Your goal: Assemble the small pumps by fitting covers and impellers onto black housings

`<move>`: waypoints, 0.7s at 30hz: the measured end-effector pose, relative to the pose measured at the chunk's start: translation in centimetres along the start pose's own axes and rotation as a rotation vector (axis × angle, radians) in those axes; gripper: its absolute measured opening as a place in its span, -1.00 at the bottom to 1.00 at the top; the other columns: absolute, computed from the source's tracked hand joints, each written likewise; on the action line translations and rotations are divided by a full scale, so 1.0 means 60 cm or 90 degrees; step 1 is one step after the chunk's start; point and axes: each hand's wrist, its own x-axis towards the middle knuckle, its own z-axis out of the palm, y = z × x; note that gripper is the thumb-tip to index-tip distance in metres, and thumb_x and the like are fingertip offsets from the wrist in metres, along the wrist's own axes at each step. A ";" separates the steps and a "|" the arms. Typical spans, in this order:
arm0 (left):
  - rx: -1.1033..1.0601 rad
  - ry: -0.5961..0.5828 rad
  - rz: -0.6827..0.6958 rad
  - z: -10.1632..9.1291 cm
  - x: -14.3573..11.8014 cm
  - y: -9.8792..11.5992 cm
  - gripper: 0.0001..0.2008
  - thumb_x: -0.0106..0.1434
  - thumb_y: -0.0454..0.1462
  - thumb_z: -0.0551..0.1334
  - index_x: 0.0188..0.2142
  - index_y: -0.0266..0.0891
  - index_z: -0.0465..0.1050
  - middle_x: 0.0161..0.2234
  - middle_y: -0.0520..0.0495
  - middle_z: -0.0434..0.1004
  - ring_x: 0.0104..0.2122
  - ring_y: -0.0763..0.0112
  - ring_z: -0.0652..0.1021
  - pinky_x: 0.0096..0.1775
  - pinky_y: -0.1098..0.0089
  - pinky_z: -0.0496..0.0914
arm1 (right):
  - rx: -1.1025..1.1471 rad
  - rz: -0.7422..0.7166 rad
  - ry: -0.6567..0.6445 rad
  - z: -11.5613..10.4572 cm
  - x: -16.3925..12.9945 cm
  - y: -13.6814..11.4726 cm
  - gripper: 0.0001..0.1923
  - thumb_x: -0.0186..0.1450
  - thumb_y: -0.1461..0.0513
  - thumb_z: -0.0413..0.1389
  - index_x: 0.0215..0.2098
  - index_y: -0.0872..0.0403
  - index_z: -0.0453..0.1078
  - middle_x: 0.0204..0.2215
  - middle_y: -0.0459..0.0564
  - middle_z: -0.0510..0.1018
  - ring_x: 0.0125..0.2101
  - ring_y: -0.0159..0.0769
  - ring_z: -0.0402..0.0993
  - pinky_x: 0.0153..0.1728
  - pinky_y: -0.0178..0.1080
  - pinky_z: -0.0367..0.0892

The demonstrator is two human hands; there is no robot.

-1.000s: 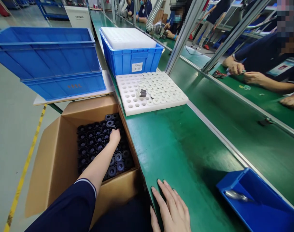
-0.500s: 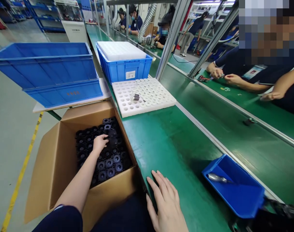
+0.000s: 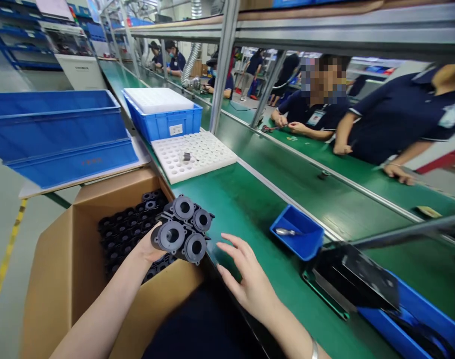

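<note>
My left hand (image 3: pixel 151 245) grips a cluster of several black round plastic housings (image 3: pixel 184 227), held above the near right edge of a cardboard box (image 3: pixel 55 264). Their round open ends face up toward me; my fingers are partly hidden behind them. Rows of similar black housings (image 3: pixel 122 227) fill the box below. My right hand (image 3: pixel 245 274) is just right of the cluster, over the edge of the green workbench (image 3: pixel 227 194). Its fingers are spread and hold nothing, with a gap between them and the housings.
A white foam tray (image 3: pixel 171 172) with round holes bears a small dark part (image 3: pixel 186 156). Behind it stands a blue bin (image 3: pixel 167 124). Stacked blue crates (image 3: pixel 63 124) are at left. A small blue bin (image 3: pixel 305 249) and a black fixture (image 3: pixel 356 279) sit at right. Co-workers work across the bench.
My left hand has lifted the black housings up out of the box and toward me. My right hand has risen off the bench. The view has turned to the right.
</note>
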 end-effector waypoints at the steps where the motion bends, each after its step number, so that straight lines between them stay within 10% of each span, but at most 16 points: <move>1: -0.010 -0.036 -0.012 0.026 0.001 0.000 -0.68 0.14 0.02 0.27 -0.37 -0.20 0.52 -0.41 -0.08 0.61 -0.25 0.13 0.60 -0.24 0.18 0.53 | -0.002 -0.018 0.001 -0.020 0.004 -0.010 -0.55 0.43 0.23 0.05 0.27 0.01 0.20 0.28 0.18 0.29 0.30 -0.19 0.22 0.26 -0.01 0.32; 13: -0.046 -0.331 -0.129 0.235 -0.015 -0.039 -0.54 0.13 -0.02 0.34 -0.08 -0.28 0.54 -0.17 -0.19 0.65 -0.14 0.14 0.61 -0.10 0.21 0.50 | -0.214 0.020 -0.176 -0.147 -0.009 -0.032 -0.58 0.44 0.31 -0.05 0.20 -0.11 0.35 0.34 0.22 0.13 0.09 -0.14 0.42 0.06 -0.07 0.38; 21: 0.188 -0.269 -0.017 0.222 -0.019 -0.006 -0.47 -0.11 -0.13 0.53 -0.15 -0.25 0.52 -0.13 -0.17 0.63 -0.34 0.28 0.62 -0.45 0.44 0.37 | -0.305 0.064 -0.253 -0.159 -0.036 -0.018 -0.69 0.42 0.29 -0.02 0.05 -0.08 0.43 0.09 0.16 0.37 -0.24 -0.26 0.50 -0.21 -0.20 0.39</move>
